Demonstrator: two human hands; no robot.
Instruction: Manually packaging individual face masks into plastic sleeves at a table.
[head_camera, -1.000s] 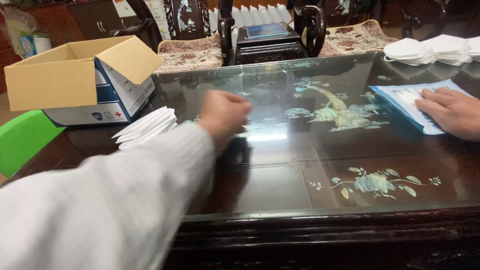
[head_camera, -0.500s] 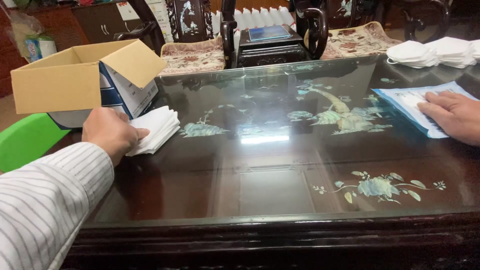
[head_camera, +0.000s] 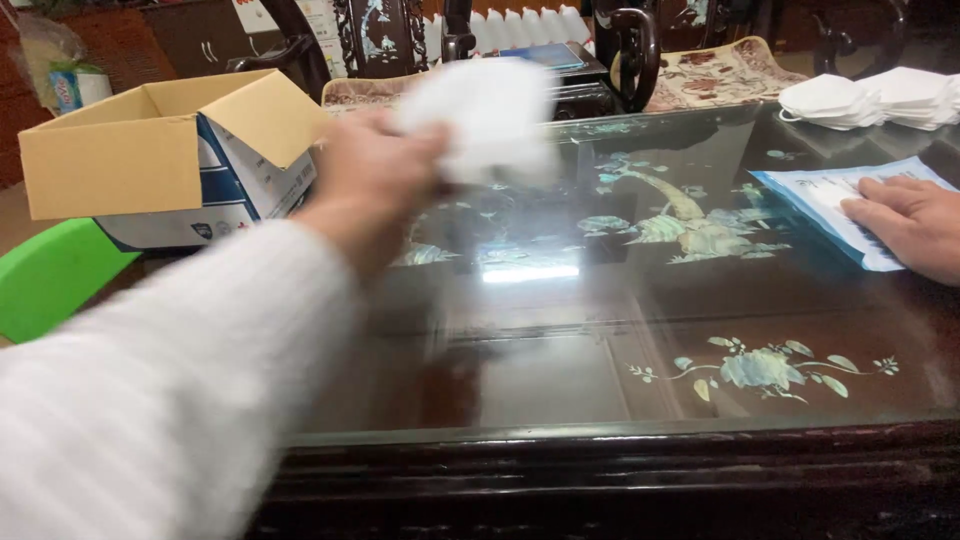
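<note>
two hands, left hand (head_camera: 375, 175) gripping white mask (head_camera: 485, 115)

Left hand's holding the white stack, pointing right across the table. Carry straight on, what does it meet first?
Probably nothing soon: past the left hand and white stack is bare glass tabletop. Farther along lies the white mask pile; depth unclear.

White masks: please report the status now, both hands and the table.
Left hand lifted, grip shut on blurred white masks above glass table. Right hand flat on blue packet. Nothing between them; more masks far right, cardboard box left.
</note>
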